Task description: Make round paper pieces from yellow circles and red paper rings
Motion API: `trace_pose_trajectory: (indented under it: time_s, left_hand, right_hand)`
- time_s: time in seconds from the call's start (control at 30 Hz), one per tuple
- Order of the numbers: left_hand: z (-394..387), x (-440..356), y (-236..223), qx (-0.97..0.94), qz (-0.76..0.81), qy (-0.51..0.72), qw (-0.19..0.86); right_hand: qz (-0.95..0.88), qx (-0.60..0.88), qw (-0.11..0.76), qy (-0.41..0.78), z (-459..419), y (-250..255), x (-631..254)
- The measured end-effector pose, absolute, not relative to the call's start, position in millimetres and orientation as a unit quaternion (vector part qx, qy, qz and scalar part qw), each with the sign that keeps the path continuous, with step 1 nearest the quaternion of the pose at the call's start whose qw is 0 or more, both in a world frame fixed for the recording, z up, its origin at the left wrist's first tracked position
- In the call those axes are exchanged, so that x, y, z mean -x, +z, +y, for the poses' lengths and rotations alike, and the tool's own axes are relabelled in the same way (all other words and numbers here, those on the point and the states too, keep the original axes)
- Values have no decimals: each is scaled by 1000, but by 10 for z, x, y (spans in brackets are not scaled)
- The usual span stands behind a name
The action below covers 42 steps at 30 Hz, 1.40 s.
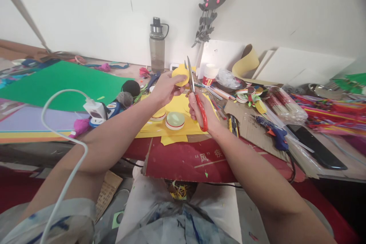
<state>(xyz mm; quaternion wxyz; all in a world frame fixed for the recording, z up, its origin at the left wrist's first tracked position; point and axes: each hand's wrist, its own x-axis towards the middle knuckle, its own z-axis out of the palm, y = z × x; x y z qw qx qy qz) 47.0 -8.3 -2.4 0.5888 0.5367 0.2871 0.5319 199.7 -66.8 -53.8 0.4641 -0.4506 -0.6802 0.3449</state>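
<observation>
- Yellow rounded piece (180, 76) pinched between thumb and fingers of left hand (171, 85); held up off the table, in front of the body.
- Scissors (191, 80) gripped in right hand (204, 108); fingers curled round the red-orange handles, blades pointed up and away, tips slightly parted.
- Blades held just right of left hand's fingertips, beside the yellow piece; contact with its edge cannot be told.
- Below and between both hands: green-topped disc (175, 119), white-and-red rim, laid on yellow sheets (143, 132). Second disc (159, 116) seen just left of it, partly covered by left forearm.
- Nearer the body than both hands: dark red board (183, 160), printed with white characters.
- Beyond left hand: grey bottle (157, 51), stood upright by the wall.
- Left of left hand: black yarn ball (130, 88), grey yarn ball (125, 100) touching it or nearly; farther left, large green sheet (57, 84) laid flat.
- Beyond right hand, slightly right: paper cup (211, 74), upright.
- Right of right hand: yellow-and-black cutter (233, 126), then blue glue gun (274, 132) placed on cardboard (251, 127); black phone (317, 146) farthest right of these.
</observation>
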Motion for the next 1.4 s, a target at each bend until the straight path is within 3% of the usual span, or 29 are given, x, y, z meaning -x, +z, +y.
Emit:
trace_pose_trajectory:
  time_s: [1.4]
  left_hand:
    - [-96, -459, 46, -512, 308, 552, 582]
  right_hand:
    - [-644, 459, 484, 374, -712, -527, -1990]
